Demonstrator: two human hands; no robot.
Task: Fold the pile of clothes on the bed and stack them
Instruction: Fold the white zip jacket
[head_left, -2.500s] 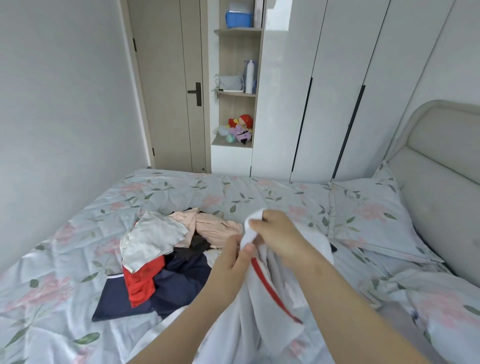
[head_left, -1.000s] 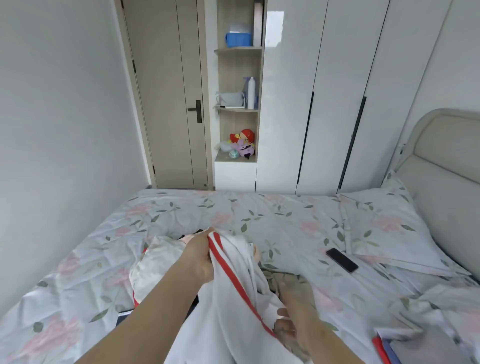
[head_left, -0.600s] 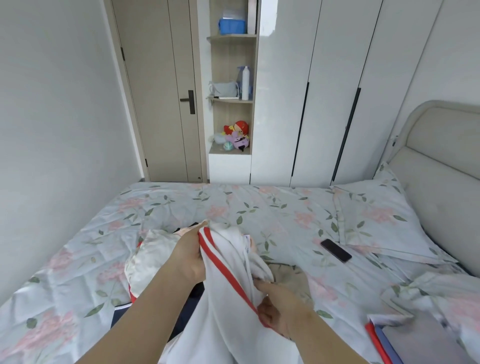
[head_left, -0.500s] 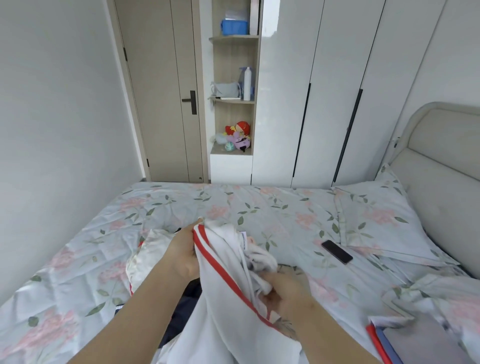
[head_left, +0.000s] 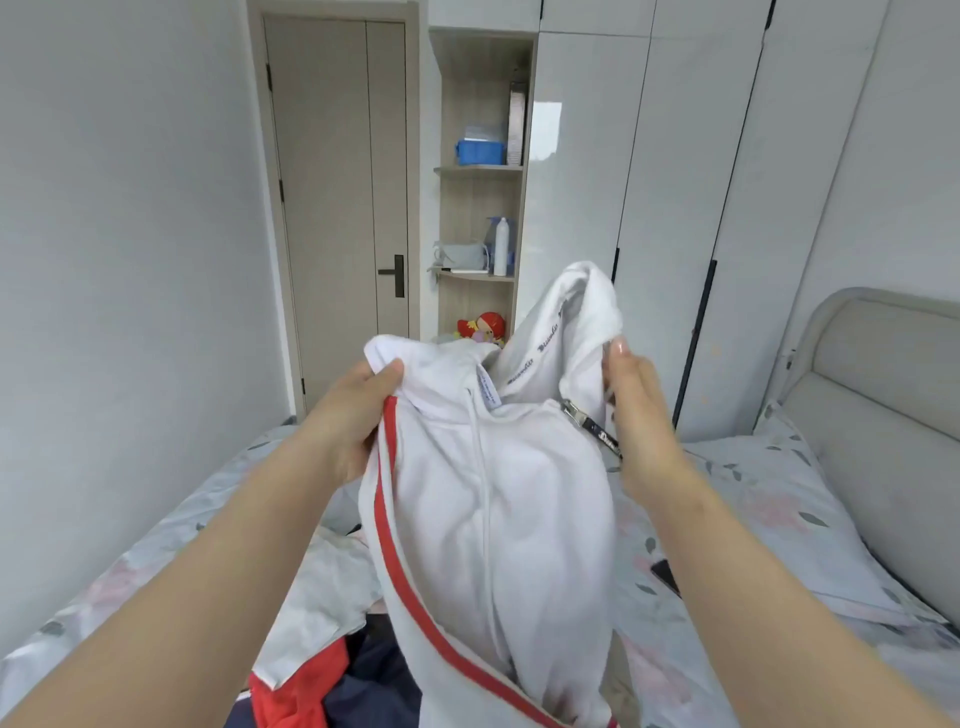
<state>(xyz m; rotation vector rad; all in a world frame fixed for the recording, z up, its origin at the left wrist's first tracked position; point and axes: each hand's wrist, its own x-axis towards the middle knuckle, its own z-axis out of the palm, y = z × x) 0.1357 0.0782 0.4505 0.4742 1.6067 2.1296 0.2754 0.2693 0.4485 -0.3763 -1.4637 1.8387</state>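
Up in the air over the bed (head_left: 675, 649), two bare hands hold one white jacket (head_left: 498, 509). Both arms reach forward with the hands apart, one on each side of the jacket's top. The left hand (head_left: 358, 410) grips the cloth by the shoulder, with its thumb on top and its fingers curled under. The right hand (head_left: 636, 410) is turned on its side and pinches the collar part with its thumb, but its fingers are hidden behind the cloth. The jacket hangs down from both hands. One red stripe (head_left: 410, 587) runs down its left side. One white string (head_left: 480, 467) hangs down the middle. One small white label (head_left: 488, 392) is sewn near the neck, and its print is too small to read. Dark words run in a row along the inside of the collar (head_left: 540, 348) and cannot be read either. One metal zip pull (head_left: 592, 426) has writing on it that is also too small to make out. Below the jacket, the pile of clothes (head_left: 322, 686) lies on the bed, showing red, dark blue and white. One pillow (head_left: 779, 493) lies by the headboard (head_left: 883, 389), and one phone (head_left: 665, 574) peeks out beside the right arm. On the shelves (head_left: 480, 169) sit one blue box (head_left: 480, 152), one white bottle (head_left: 501, 247) and one red toy (head_left: 480, 327).
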